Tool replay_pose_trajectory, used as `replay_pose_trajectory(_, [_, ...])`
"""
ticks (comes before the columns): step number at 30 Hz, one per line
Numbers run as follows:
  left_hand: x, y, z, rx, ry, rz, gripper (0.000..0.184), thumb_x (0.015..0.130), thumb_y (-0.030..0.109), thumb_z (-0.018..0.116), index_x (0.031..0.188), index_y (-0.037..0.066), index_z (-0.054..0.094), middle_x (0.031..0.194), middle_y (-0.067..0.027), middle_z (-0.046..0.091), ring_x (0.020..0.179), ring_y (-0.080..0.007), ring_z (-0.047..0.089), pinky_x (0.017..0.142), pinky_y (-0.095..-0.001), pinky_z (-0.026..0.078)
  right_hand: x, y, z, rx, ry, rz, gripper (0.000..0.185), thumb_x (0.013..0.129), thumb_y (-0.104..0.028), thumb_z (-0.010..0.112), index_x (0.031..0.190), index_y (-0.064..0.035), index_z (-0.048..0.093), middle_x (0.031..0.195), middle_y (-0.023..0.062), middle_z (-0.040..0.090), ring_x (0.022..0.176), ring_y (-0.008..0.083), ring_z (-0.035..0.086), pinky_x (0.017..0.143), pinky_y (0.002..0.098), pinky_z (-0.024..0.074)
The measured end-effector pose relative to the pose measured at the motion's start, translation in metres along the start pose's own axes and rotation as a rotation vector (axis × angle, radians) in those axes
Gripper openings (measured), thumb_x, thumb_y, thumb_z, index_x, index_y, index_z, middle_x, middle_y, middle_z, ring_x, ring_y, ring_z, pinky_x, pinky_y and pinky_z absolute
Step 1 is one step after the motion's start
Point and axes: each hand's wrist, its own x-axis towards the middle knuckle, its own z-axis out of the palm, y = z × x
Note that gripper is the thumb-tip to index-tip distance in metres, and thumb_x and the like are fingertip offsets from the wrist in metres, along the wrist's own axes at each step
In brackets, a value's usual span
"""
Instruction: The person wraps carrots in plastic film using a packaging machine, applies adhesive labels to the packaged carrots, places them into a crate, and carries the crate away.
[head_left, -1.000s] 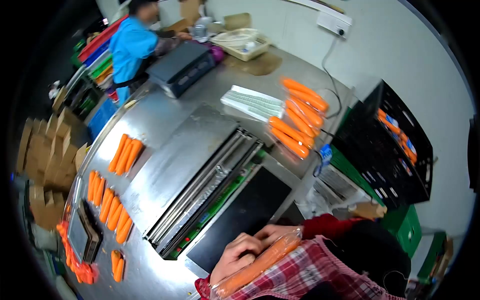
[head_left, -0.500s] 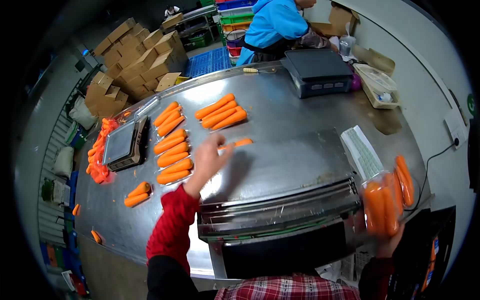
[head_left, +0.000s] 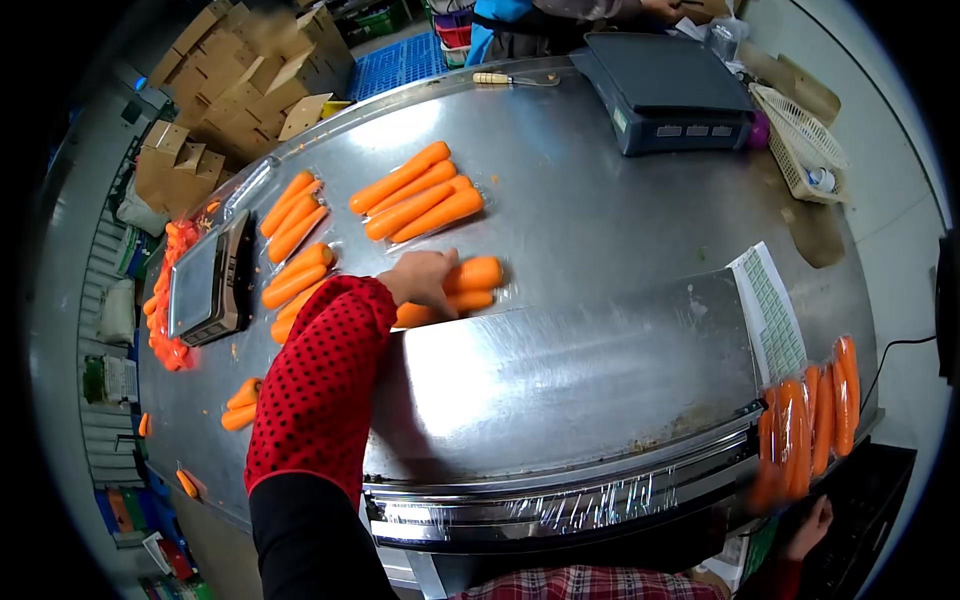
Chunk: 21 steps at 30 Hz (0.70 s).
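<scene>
My left hand is wrapped over a bundle of carrots on the steel table, just behind the wrapping machine's metal plate. My right hand is low at the right, beside the machine, its fingers curled and apart from the wrapped carrots at the right edge; whether it holds anything is too small to tell. Clear film lies along the machine's front rollers. Farther back rests another carrot pack, and more packs lie left of my arm.
A scale stands at the left beside carrots in red netting. At the back are a dark scale, a wooden-handled tool and a basket. A label sheet lies right. A co-worker's sleeve shows behind.
The view has shifted. My left hand has come down onto the carrot bundle. My right hand has let go of the wrapped carrots at the right and is now apart from them.
</scene>
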Motion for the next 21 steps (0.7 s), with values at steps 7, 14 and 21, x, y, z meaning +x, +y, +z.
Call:
replay_pose_trajectory(7, [0.008,0.000,0.021,0.127,0.228,-0.174,0.131,0.051,0.065,0.081,0.142,-0.008,0.021,0.131,-0.0257,0.044,0.126,-0.0395,0.043,0.104,-0.0436,0.037,-0.038,-0.058,0.047,-0.086,0.185,-0.361,0.043,0.099,-0.022,0.053,0.131,0.0043,0.045,0.126,0.0141,0.052,0.117,0.0185,0.048,0.101,0.0305,0.0365])
replay_pose_trajectory(14, [0.014,-0.021,0.011,-0.242,0.192,-0.211,0.091,0.052,0.045,0.084,0.122,-0.003,0.051,0.110,-0.0272,0.061,0.105,-0.0393,0.059,0.091,-0.0402,0.047,-0.076,-0.096,0.089,0.228,-0.034,-0.380,0.034,0.099,-0.012,0.050,0.129,0.0036,0.046,0.124,0.0118,0.053,0.113,0.0170,0.053,0.099,0.0302,0.0391])
replay_pose_trajectory(21, [-0.137,0.065,-0.114,-0.249,0.509,0.023,0.083,0.055,0.037,0.081,0.122,-0.004,0.055,0.110,-0.0240,0.060,0.104,-0.0360,0.058,0.092,-0.0384,0.047,-0.106,-0.163,0.118,0.090,-0.228,-0.517,0.021,0.094,-0.005,0.054,0.113,0.0027,0.057,0.104,0.0082,0.061,0.093,0.0135,0.060,0.083,0.0266,0.0475])
